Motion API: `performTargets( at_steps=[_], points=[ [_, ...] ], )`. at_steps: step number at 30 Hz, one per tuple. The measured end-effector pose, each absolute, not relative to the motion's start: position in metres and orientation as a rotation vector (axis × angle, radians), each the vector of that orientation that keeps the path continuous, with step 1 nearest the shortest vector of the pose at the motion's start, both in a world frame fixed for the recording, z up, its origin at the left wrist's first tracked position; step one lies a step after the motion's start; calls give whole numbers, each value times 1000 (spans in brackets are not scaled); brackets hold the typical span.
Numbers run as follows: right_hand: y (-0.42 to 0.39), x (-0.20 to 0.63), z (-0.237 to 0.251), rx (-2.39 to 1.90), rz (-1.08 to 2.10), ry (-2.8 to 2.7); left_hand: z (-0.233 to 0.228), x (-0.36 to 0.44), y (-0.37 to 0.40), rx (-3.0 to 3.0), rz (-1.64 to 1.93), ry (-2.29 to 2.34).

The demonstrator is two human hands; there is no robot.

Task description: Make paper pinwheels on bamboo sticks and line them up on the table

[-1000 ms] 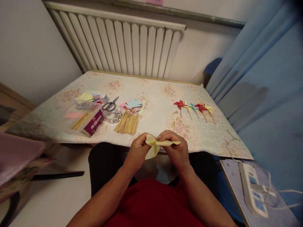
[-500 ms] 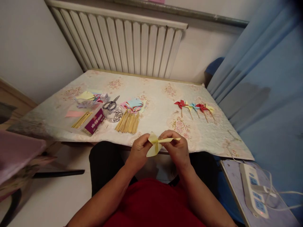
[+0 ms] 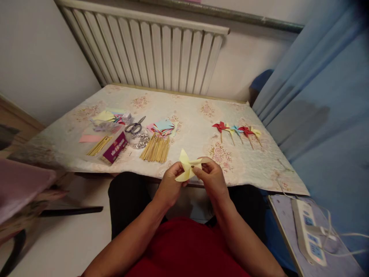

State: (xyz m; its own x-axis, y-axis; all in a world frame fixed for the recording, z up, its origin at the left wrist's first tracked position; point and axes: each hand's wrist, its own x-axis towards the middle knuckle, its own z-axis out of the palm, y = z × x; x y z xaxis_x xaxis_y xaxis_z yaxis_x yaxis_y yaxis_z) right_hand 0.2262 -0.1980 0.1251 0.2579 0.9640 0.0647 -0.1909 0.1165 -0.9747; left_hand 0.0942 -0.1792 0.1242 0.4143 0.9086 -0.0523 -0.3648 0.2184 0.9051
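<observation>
Between my hands, above the table's front edge, is a yellow paper pinwheel (image 3: 187, 164) with its blades facing up and a small dark spot at its centre. My left hand (image 3: 170, 184) grips it from the left, fingers partly beneath. From the right, my right hand (image 3: 212, 176) pinches it, with the thumb close to the centre and the fingers at the right blade. No stick shows under the paper; that side is hidden. Closest to my hands on the table lies a bundle of thin wooden sticks (image 3: 155, 149).
Behind the sticks are coloured paper squares (image 3: 163, 127). Scissors (image 3: 135, 126) rest on a tub of metal pins (image 3: 138, 141). A purple-fronted box (image 3: 115, 148) holds more sticks. Several finished pinwheels (image 3: 236, 130) lie at the right. A power strip (image 3: 309, 232) sits at the lower right.
The yellow pinwheel has turned from edge-on to face up, showing its centre and spread blades. My right thumb has moved to its centre, while my left hand has shifted lower around it.
</observation>
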Motion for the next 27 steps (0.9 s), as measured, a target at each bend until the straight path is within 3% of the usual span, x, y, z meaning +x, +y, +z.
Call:
performTargets(
  at_steps=[16, 27],
  points=[
    [-194, 228, 119, -1134, 1166, -781, 118, 97, -175, 653, 911, 688],
    [-193, 227, 111, -1231, 1147, -744, 114, 103, -182, 742, 863, 751]
  ],
)
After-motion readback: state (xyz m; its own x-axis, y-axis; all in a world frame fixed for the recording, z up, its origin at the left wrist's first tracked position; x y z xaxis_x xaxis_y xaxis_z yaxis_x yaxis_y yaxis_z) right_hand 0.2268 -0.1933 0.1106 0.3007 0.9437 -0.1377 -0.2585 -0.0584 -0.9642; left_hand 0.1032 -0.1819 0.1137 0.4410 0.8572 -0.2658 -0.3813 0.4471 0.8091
